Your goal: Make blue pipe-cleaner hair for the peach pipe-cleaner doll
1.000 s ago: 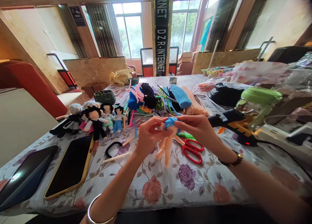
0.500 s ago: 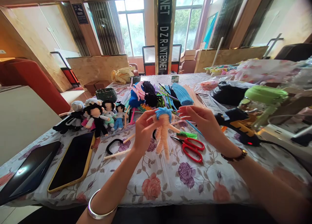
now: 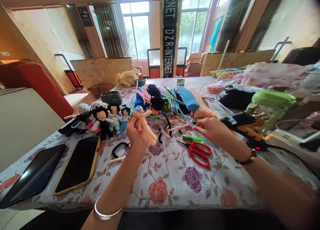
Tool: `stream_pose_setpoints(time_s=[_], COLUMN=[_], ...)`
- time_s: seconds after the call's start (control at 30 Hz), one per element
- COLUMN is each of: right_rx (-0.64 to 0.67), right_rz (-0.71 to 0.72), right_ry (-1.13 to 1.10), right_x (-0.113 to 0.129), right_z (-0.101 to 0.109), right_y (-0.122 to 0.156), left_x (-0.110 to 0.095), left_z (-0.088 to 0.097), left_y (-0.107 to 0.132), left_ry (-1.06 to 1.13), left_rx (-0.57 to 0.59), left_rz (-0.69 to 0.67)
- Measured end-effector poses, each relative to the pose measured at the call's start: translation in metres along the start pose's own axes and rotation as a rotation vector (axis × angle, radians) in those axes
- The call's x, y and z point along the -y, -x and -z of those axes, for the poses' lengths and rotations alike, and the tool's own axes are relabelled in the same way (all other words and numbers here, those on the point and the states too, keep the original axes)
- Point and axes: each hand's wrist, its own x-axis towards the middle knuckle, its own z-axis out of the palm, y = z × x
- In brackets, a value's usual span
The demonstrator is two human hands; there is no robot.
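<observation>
My left hand (image 3: 136, 134) is closed around a peach pipe-cleaner doll (image 3: 146, 127) with blue hair, holding it tilted above the flowered tablecloth (image 3: 170, 183). My right hand (image 3: 211, 130) reaches over the table to the right, its fingers pinching at a pink pipe cleaner (image 3: 175, 129) beside a green stick (image 3: 192, 139). Red-handled scissors (image 3: 198, 152) lie just below that hand.
Several finished dolls (image 3: 100, 118) lie at the left, with a yellow-cased phone (image 3: 78, 165) and a dark tablet (image 3: 31, 175) nearer me. A pile of coloured pipe cleaners (image 3: 170, 101) sits behind. A black glue gun (image 3: 246, 125) and a green-lidded jar (image 3: 268, 108) stand at the right.
My left hand carried the doll to the left and tilted it. My right hand let go of the doll's head and dropped toward the pink pipe cleaner on the table.
</observation>
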Motion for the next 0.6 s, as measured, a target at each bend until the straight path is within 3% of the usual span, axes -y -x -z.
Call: stream_pose_setpoints(time_s=[0.13, 0.3, 0.4, 0.5, 0.6], right_rx=[0.198, 0.231, 0.211, 0.167, 0.118], right_rz=[-0.155, -0.118, -0.072, 0.047, 0.124], right_ry=[0.256, 0.258, 0.251, 0.159, -0.104], right_x=[0.0, 0.003, 0.001, -0.003, -0.008], right_z=[0.001, -0.003, -0.003, 0.001, 0.006], right_y=[0.005, 0.007, 0.007, 0.009, 0.01], left_x=[0.0, -0.003, -0.003, -0.002, -0.001], left_z=[-0.002, -0.011, -0.014, -0.015, -0.015], left_y=[0.004, 0.017, 0.024, 0.029, 0.033], left_ry=[0.013, 0.06, -0.014, -0.116, -0.158], left_rx=[0.013, 0.093, 0.205, 0.303, 0.393], left_rz=[0.069, 0.11, 0.14, 0.139, 0.135])
